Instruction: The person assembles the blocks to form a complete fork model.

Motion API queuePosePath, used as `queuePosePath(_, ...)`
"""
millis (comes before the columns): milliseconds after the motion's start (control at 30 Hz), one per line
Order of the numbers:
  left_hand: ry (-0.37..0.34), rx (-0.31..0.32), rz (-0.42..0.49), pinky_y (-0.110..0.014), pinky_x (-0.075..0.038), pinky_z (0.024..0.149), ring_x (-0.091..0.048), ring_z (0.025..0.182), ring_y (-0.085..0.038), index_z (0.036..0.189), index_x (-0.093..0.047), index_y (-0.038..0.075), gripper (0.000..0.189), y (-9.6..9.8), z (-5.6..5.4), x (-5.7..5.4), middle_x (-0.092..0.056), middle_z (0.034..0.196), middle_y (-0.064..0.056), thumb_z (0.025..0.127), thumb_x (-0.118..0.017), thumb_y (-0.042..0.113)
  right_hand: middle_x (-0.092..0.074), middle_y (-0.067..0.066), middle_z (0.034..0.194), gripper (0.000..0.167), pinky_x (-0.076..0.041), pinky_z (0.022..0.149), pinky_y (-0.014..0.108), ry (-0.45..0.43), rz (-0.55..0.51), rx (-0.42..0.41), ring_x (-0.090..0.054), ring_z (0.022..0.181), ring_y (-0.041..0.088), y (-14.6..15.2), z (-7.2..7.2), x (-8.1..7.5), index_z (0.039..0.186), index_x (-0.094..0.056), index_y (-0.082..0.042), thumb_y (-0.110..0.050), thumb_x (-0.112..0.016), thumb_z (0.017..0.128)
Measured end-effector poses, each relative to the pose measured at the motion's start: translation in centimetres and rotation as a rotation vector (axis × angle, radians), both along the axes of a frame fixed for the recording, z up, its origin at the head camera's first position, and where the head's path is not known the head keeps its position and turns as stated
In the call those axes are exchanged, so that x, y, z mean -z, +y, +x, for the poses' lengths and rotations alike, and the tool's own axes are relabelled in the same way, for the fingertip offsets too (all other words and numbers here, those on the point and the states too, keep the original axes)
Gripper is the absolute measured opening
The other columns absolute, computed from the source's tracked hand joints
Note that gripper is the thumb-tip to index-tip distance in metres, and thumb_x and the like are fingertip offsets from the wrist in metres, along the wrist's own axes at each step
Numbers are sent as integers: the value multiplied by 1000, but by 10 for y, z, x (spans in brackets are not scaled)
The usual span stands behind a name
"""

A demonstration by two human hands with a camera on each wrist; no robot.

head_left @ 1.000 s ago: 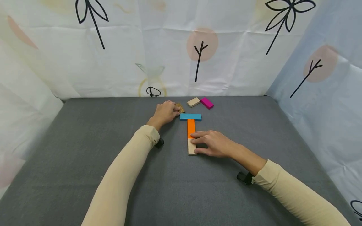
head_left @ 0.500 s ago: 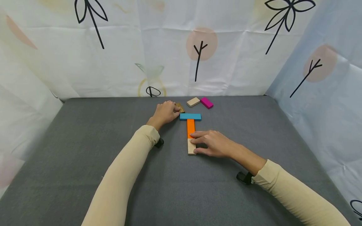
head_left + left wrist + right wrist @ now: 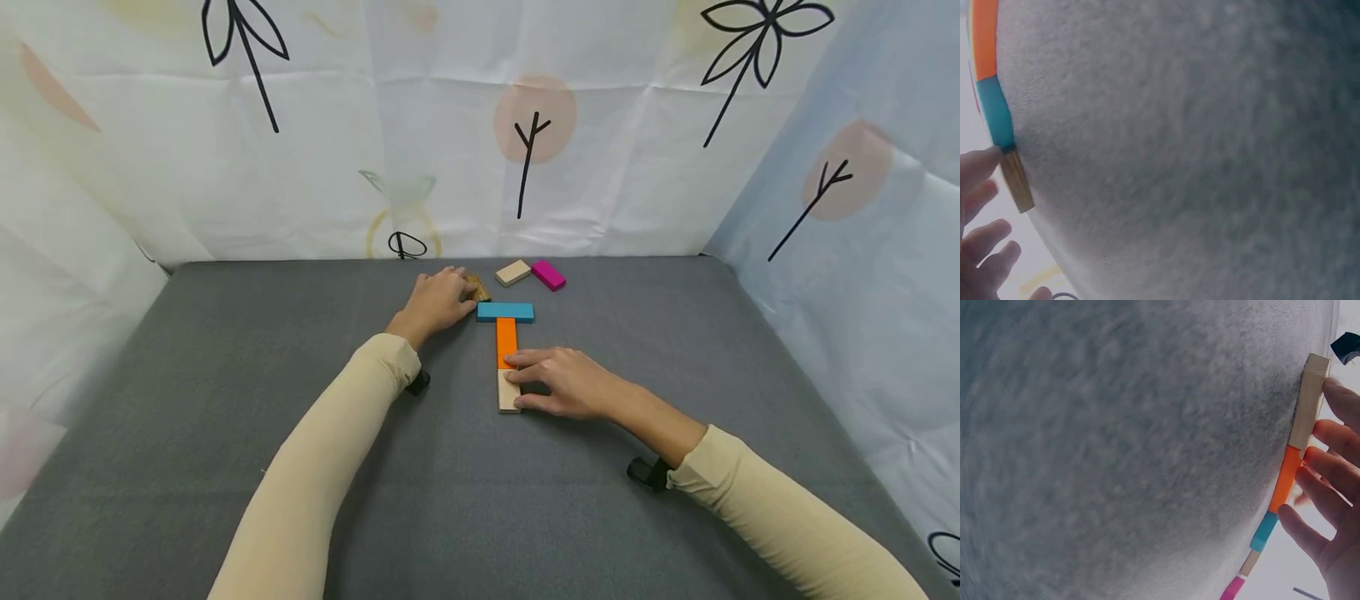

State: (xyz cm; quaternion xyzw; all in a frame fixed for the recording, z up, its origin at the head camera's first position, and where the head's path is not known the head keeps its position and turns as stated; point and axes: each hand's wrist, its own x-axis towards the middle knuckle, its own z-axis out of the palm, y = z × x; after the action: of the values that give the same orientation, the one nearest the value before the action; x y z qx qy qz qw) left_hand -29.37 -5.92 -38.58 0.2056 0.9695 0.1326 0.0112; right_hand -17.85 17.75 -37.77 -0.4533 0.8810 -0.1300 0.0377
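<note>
My left hand is beside a brown wooden block at the back. In the left wrist view its thumb overlaps the spot where the brown block meets the blue block; the other fingers are spread apart. The blue block lies crosswise against the top of an orange block, and a pale wooden block continues the line toward me, forming a T. My right hand rests from the right on the pale block and the lower end of the orange one, fingers extended, partly covering both.
Behind the T lie another pale wooden block and a magenta block, their corners close together. Grey cloth covers the table. A patterned white curtain hangs along its back edge and sides.
The left fingers have loosened slightly around the brown block, showing more of it, and the left forearm has shifted a little left. The right hand and the blocks stay put.
</note>
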Motion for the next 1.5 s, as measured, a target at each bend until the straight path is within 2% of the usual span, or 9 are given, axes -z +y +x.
queuePosePath(133,43,71,-27,-59,-31,110,-35,145,-29,147,-52,14,51,1,8,-9,-36,158,-14,100,-62,31,-58,13,140,45,-47,99,51,16,22,-9,-56,128,27,-1,2,-3,127,-69,-6,-34,-71,93)
queuePosePath(233,59,158,-54,-57,-30,112,-34,145,-28,150,-47,14,56,4,18,-16,-35,158,-13,100,-62,34,-59,14,138,44,-48,97,52,33,45,-17,-58,125,29,-3,2,-6,125,-70,-5,-34,-72,92)
queuePosePath(433,7,349,-165,-57,-33,110,-36,144,-28,149,-49,14,57,9,47,-21,-40,156,-12,99,-62,37,-62,15,134,39,-51,93,51,103,71,-50,-63,117,31,-6,2,-9,119,-73,-5,-31,-75,90)
queuePosePath(600,-70,446,-205,-58,-32,110,-35,145,-28,148,-50,13,56,8,69,-20,-42,154,-9,99,-63,38,-63,15,132,39,-50,94,51,110,77,-54,-63,117,31,-7,2,-8,119,-73,-5,-31,-75,90)
queuePosePath(767,-107,462,-200,-58,-30,112,-33,146,-27,149,-48,13,58,7,79,-18,-40,156,-7,99,-62,39,-62,15,133,43,-50,95,52,69,63,-14,-63,117,32,-7,3,-8,121,-72,-3,-31,-76,88)
queuePosePath(967,-123,449,-211,-58,-30,112,-30,147,-24,152,-43,14,64,4,80,-12,-34,159,-5,98,-61,45,-65,13,129,40,-52,92,48,83,35,-30,-65,112,29,-8,5,-5,117,-74,-3,-31,-76,89)
queuePosePath(1267,-100,463,-205,-56,-32,111,-31,147,-23,149,-48,15,66,4,81,-8,-38,158,-4,96,-58,54,-69,12,119,29,-55,87,43,126,-54,-58,-68,102,25,-6,7,-1,105,-76,-6,-29,-77,88)
queuePosePath(1500,-80,439,-208,-55,-33,110,-31,147,-23,146,-51,14,68,9,83,-7,-40,155,-5,94,-57,58,-70,12,119,36,-54,88,45,144,-34,-67,-68,104,26,-1,4,0,111,-75,-4,-33,-76,88)
